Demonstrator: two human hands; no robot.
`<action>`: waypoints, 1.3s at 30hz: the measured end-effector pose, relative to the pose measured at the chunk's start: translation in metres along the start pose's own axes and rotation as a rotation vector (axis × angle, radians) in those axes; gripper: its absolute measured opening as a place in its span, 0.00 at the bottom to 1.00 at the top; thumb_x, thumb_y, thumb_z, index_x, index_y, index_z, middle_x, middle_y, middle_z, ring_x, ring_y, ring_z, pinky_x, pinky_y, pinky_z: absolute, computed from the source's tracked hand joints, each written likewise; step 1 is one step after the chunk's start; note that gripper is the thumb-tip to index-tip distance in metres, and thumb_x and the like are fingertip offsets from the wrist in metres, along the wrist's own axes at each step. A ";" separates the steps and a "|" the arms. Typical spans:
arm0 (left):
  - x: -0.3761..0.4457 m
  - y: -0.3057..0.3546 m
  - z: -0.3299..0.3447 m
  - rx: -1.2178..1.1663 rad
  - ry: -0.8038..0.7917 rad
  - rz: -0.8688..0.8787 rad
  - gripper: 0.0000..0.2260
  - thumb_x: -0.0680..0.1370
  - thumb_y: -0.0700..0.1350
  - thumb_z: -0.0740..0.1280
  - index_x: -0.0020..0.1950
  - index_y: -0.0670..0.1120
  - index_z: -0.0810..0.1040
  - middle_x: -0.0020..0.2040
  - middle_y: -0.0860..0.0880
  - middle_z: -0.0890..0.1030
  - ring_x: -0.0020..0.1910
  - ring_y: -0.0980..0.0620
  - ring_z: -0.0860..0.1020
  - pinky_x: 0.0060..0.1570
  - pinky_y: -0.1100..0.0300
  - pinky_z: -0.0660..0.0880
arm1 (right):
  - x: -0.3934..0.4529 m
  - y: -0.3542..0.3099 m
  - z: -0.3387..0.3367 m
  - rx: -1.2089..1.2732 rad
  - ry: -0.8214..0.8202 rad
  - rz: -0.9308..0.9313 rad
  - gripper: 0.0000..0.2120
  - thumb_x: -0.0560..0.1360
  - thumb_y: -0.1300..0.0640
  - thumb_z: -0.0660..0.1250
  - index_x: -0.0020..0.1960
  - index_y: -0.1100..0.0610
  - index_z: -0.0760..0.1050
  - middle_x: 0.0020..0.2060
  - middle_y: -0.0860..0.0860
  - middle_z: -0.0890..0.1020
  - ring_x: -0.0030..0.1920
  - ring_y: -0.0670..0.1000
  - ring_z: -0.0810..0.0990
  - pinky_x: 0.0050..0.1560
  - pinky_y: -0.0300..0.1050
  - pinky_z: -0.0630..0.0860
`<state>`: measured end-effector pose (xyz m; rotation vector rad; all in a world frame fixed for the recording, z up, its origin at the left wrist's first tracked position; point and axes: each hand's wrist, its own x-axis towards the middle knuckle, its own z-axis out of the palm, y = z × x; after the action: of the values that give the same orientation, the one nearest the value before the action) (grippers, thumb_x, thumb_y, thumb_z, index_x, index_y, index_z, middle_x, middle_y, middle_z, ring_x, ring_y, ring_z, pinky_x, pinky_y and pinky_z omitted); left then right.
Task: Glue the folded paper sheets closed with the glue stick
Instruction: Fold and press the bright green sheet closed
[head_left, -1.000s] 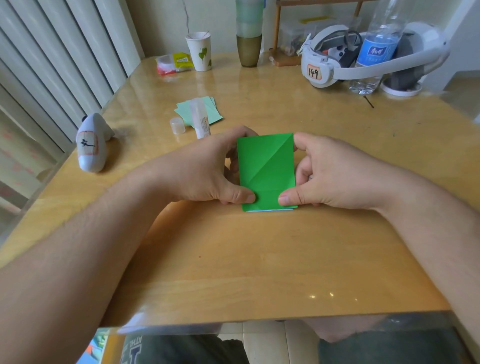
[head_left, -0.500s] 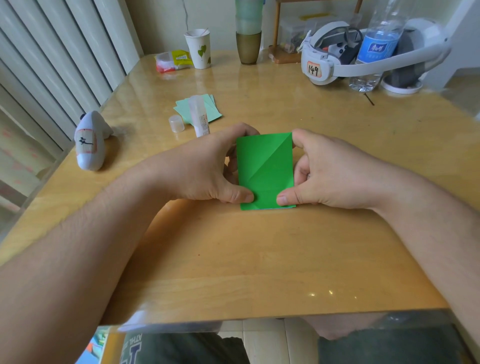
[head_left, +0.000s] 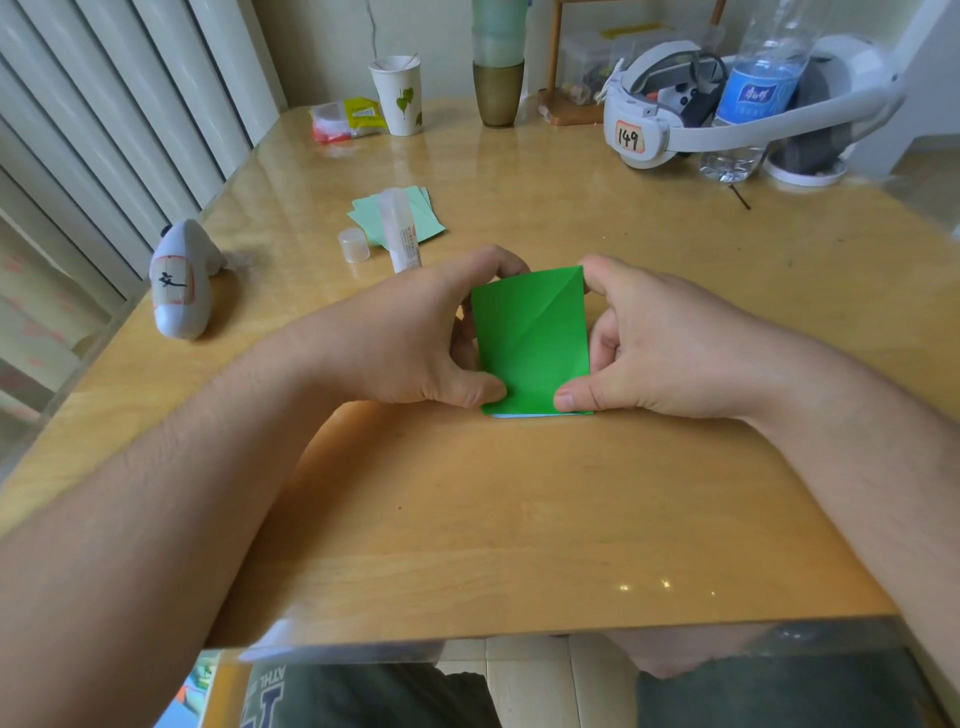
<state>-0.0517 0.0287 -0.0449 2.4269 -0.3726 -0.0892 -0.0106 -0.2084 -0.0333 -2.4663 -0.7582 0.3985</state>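
Almost nothing has moved since the earlier frame: both hands keep the same hold, and only the view has shifted a little.

The folded green paper (head_left: 532, 340) lies flat on the bench (head_left: 519, 519), with a diagonal crease across its upper part. The left hand (head_left: 415, 338) presses its thumb on the near left corner of this paper, and the right hand (head_left: 670, 343) presses its thumb on the near right corner, with a finger at the far right corner. So each grip is clenched on the paper, pinning it down.

The glue stick (head_left: 400, 231) lies beyond the paper and to its left, well apart from it, resting partly on a small pile of pale green sheets (head_left: 415, 218). Its clear cap (head_left: 354, 246) stands just beside it, so the glue is open to the air.

I think the risks are these. If the thumbs lift too early, the flap may spring open before the glue holds. A thin pale edge shows under the near side of the paper, so the layers are perhaps not aligned and could set crooked. The uncapped stick may also dry out, or smear the pale sheets under it.
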 end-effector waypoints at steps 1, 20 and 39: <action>0.000 0.000 0.000 -0.005 0.001 0.003 0.33 0.68 0.43 0.82 0.66 0.58 0.70 0.37 0.56 0.78 0.34 0.56 0.78 0.37 0.62 0.77 | 0.000 0.000 0.000 0.002 -0.001 0.000 0.31 0.65 0.47 0.84 0.57 0.44 0.67 0.34 0.43 0.85 0.31 0.43 0.81 0.38 0.50 0.79; 0.004 -0.009 -0.007 0.068 0.019 -0.096 0.15 0.71 0.57 0.81 0.44 0.50 0.81 0.31 0.58 0.75 0.32 0.56 0.71 0.33 0.63 0.68 | 0.003 0.006 0.002 0.062 -0.011 -0.079 0.31 0.65 0.50 0.85 0.57 0.40 0.68 0.35 0.47 0.85 0.31 0.44 0.80 0.42 0.53 0.80; 0.002 -0.006 -0.001 0.062 -0.048 -0.063 0.18 0.67 0.57 0.84 0.46 0.53 0.79 0.35 0.56 0.78 0.34 0.57 0.74 0.38 0.55 0.74 | 0.007 0.010 0.002 0.081 -0.036 -0.082 0.20 0.66 0.51 0.84 0.48 0.47 0.76 0.33 0.46 0.82 0.31 0.42 0.77 0.38 0.49 0.77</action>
<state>-0.0480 0.0334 -0.0478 2.5015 -0.3251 -0.1660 -0.0017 -0.2102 -0.0416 -2.3497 -0.8384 0.4353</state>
